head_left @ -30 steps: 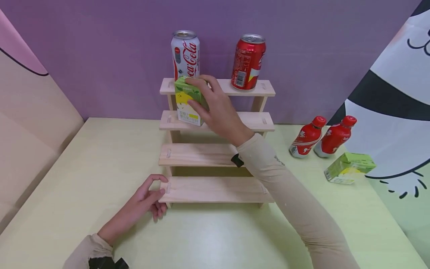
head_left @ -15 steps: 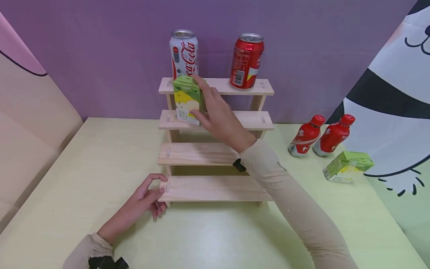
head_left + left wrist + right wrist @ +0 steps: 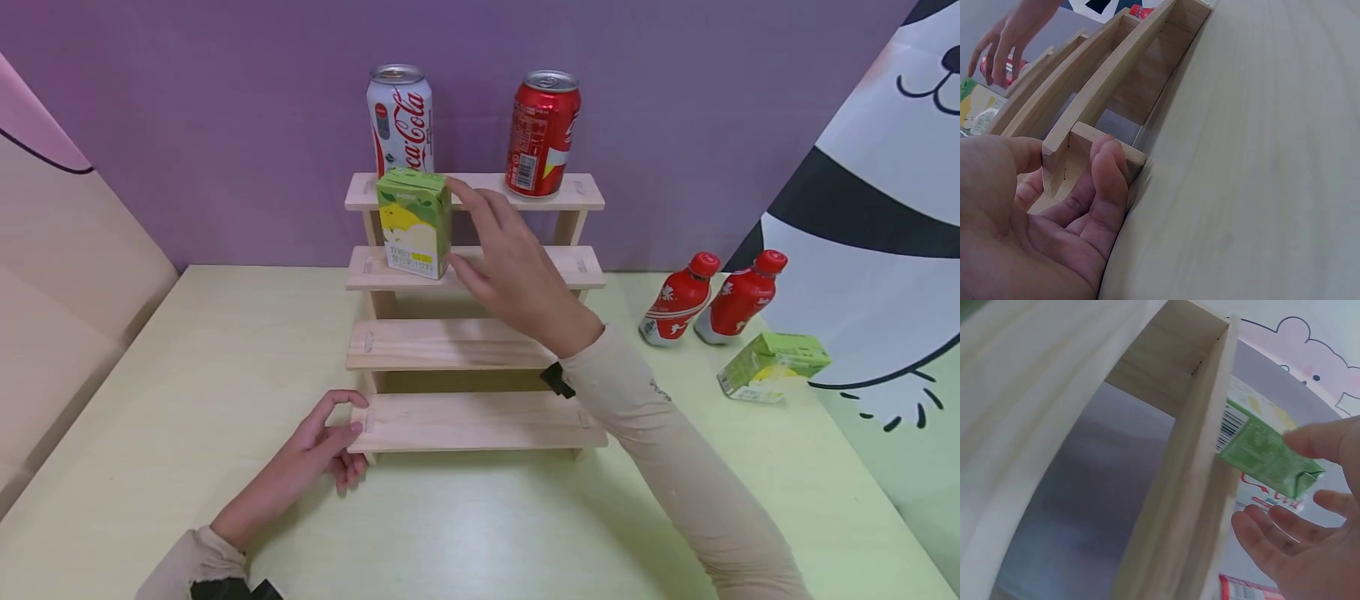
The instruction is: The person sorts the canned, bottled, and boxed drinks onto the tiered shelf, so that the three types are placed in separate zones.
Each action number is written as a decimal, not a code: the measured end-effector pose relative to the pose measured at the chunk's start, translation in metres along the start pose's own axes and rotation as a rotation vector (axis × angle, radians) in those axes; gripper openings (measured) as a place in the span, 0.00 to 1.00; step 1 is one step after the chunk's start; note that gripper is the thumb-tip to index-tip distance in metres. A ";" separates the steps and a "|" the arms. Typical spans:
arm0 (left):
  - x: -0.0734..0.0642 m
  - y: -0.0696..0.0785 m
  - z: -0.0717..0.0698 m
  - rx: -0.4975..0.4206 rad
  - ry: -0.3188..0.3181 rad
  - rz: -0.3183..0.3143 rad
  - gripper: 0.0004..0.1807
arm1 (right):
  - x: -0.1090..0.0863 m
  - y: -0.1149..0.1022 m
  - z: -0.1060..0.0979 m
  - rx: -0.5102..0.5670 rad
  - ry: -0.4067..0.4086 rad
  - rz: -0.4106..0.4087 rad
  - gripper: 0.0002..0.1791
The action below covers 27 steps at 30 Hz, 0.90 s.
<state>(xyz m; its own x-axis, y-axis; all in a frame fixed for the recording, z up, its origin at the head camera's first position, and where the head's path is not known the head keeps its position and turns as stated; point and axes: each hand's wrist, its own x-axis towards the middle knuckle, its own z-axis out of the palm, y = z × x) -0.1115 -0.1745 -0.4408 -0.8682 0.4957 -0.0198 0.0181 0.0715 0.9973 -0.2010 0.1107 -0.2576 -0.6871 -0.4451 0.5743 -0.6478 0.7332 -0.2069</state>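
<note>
A green and yellow juice carton [image 3: 414, 225] stands upright on the left part of the second tier from the top of a wooden step shelf [image 3: 480, 421]. My right hand [image 3: 525, 279] is just right of the carton, fingers spread and relaxed, fingertips right at its side. In the right wrist view the carton [image 3: 1266, 453] shows its barcode and green side, with the hand [image 3: 1310, 537] beside it. My left hand [image 3: 318, 446] pinches the left end of the bottom tier between thumb and fingers; the left wrist view shows the fingers [image 3: 1107, 181] around its wooden corner.
On the top tier stand a white Coca-Cola can [image 3: 401, 121] at left and a red can [image 3: 543, 133] at right. Two red bottles [image 3: 678, 300] and another juice carton [image 3: 772, 367], lying on its side, are on the table [image 3: 480, 525] to the right.
My right hand has let go of the juice carton and drawn back to the right; the carton stays on its tier. The left hand keeps its hold on the shelf.
</note>
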 end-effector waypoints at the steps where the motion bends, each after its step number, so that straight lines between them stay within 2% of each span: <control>1: 0.000 0.000 0.000 0.000 -0.001 0.001 0.17 | -0.002 0.000 -0.002 -0.004 0.006 -0.011 0.41; 9: 0.001 0.000 0.001 0.000 -0.005 0.004 0.16 | -0.029 -0.002 -0.023 -0.013 0.033 -0.069 0.33; 27: 0.000 0.000 0.000 -0.006 -0.010 0.004 0.16 | -0.087 0.008 -0.054 -0.018 0.053 -0.032 0.37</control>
<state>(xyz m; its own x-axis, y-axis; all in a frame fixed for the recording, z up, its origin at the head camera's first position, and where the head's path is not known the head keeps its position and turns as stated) -0.1116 -0.1750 -0.4411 -0.8629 0.5051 -0.0164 0.0188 0.0646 0.9977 -0.1289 0.1833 -0.2666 -0.6476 -0.4407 0.6216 -0.6628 0.7282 -0.1743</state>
